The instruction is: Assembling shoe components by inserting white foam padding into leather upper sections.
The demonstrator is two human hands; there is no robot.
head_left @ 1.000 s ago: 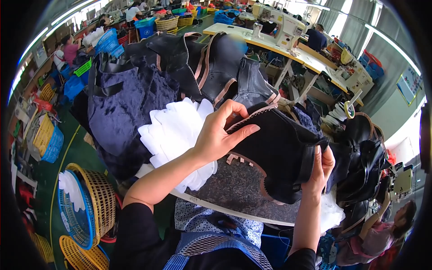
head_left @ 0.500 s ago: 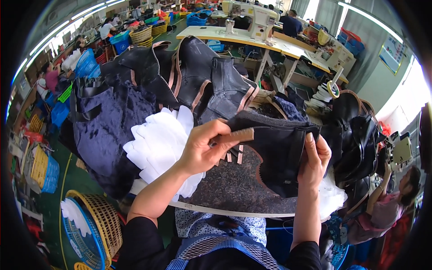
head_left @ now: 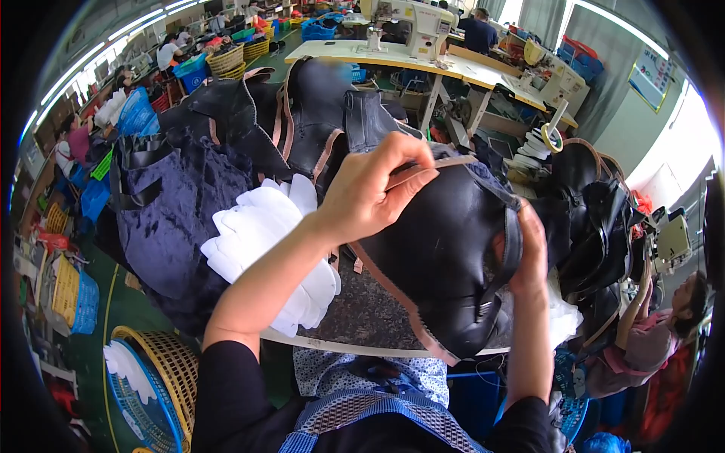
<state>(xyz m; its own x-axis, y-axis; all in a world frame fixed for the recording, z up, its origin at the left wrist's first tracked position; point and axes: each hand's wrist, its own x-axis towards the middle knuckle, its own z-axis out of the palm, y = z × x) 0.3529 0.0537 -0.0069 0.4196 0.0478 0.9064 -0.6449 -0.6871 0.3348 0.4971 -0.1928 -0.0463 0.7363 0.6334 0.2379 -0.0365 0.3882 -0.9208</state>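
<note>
A black leather boot upper (head_left: pixel 438 241) with a tan toothed edge is held up over the dark tabletop (head_left: pixel 351 321). My right hand (head_left: pixel 531 245) grips its right side, by a black strap or pull loop; some of those fingers are behind the leather. Pinched between the thumb and fingers of my left hand (head_left: pixel 377 185) is a narrow tan strip (head_left: pixel 453 161) along the upper's top edge. Whether the strip is fixed to the upper cannot be seen. Left of it lies a fanned pile of white pieces (head_left: pixel 260 241).
More black boot uppers (head_left: pixel 313 106) are heaped at the back, others (head_left: pixel 596 226) at the right. Dark blue plush material (head_left: pixel 177 204) hangs off the table's left side. A yellow basket (head_left: pixel 166 370) stands low left. Beyond is a sewing machine (head_left: pixel 423 30); a co-worker (head_left: pixel 664 332) sits at right.
The upper has been turned and opened out, its smooth rounded side now showing and hanging lower. My left hand has moved up and right along its top edge.
</note>
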